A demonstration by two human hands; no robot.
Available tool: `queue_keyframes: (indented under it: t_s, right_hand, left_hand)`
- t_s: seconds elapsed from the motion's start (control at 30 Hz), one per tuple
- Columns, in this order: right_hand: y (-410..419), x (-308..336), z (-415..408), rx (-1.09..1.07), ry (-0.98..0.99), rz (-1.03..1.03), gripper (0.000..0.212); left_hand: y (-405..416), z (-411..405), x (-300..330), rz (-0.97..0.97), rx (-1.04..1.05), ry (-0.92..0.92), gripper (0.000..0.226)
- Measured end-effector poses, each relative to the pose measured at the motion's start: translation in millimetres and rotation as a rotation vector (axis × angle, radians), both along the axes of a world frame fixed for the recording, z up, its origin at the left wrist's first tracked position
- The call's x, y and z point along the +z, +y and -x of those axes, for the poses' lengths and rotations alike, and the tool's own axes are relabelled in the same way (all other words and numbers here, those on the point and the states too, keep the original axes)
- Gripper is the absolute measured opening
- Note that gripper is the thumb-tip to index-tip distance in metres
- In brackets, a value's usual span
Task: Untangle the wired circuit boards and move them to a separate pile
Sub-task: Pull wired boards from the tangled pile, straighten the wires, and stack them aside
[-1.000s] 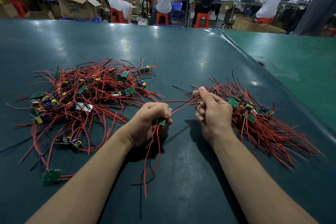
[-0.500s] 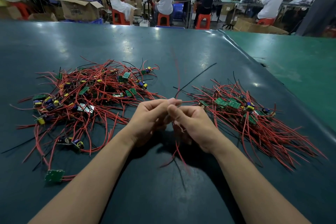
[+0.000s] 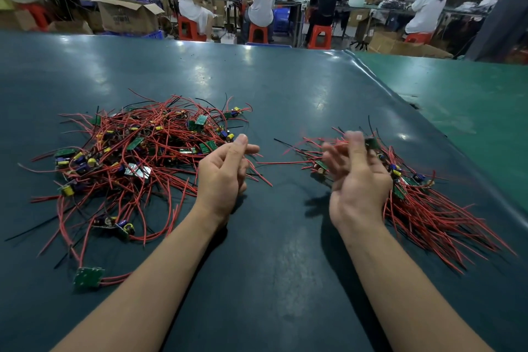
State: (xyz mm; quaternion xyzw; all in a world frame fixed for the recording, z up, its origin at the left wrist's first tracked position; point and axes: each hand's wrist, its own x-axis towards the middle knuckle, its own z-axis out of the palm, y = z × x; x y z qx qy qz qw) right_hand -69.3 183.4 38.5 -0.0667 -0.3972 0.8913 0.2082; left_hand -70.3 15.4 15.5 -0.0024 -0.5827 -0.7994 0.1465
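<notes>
A: Where are the small green circuit boards with red wire leads [image 3: 137, 157]?
B: Tangled at worktop left; sorted pile [image 3: 428, 203] right. One board [image 3: 371, 143] is loosely pinched by the blurred right hand [image 3: 357, 177]; left hand [image 3: 223, 171] is relaxed, empty.
A: Handling?
B: Judged light, floppy; boards are best held by edges

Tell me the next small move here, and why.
Probably reach the left hand back into the tangled pile for another board. It holds nothing, fingers loosely curled beside that pile, while the blurred right hand is over the sorted pile with a board at its fingertips, seemingly dropping it there.
</notes>
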Motion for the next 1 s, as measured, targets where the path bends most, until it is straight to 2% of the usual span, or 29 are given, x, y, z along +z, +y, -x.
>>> queue_keyframes:
  t_s: [0.07, 0.13, 0.2, 0.3, 0.33, 0.4, 0.5, 0.57, 0.67, 0.8, 1.0]
  right_hand:
    - [1.8, -3.8, 1.6, 0.006, -0.045, 0.158, 0.012]
    - [-1.7, -10.5, -0.4, 0.06, -0.158, 0.129, 0.012]
    - [-7.1, -17.1, -2.4, 0.169, -0.275, 0.023, 0.019]
    - [-12.6, -20.0, -3.2, 0.265, -0.302, -0.186, 0.022]
    - [-13.6, -20.6, -3.1, 0.269, -0.293, -0.262, 0.022]
    - [-14.6, -21.4, -4.3, 0.286, -0.278, -0.381, 0.021]
    - [-15.1, -22.2, -6.1, 0.321, -0.271, -0.461, 0.021]
    - [-14.4, -22.0, -6.3, 0.329, -0.27, -0.463, 0.02]
    - [-14.2, -21.2, -6.6, 0.344, -0.273, -0.479, 0.017]
    - [-14.2, -20.3, -7.2, 0.373, -0.267, -0.484, 0.013]
    - [-14.9, -19.5, -7.4, 0.4, -0.258, -0.504, 0.016]
  left_hand:
    - [-1.8, 0.3, -1.8, 0.107, 0.116, 0.056, 0.031]
    - [-3.6, -0.7, -3.9, 0.253, 0.234, 0.132, 0.03]
    - [-4.6, -3.2, -5.3, 0.45, 0.359, 0.216, 0.029]
    - [-9.8, -7.1, -4.0, 0.923, 0.633, 0.333, 0.018]
    - [-13.2, -6.4, -3.9, 1.065, 0.722, 0.33, 0.013]
    - [-23.1, -1.8, -3.4, 1.238, 0.853, 0.151, 0.027]
    - [-43.9, 2.0, -3.6, 1.291, 0.816, -0.263, 0.053]
    - [-51.8, 2.1, -5.5, 1.349, 0.745, -0.414, 0.052]
    - [-54.5, 1.6, -6.6, 1.436, 0.742, -0.429, 0.032]
    - [-58.8, 2.0, -5.7, 1.446, 0.769, -0.447, 0.026]
    - [-52.3, 1.1, -5.4, 1.254, 0.936, -0.176, 0.019]
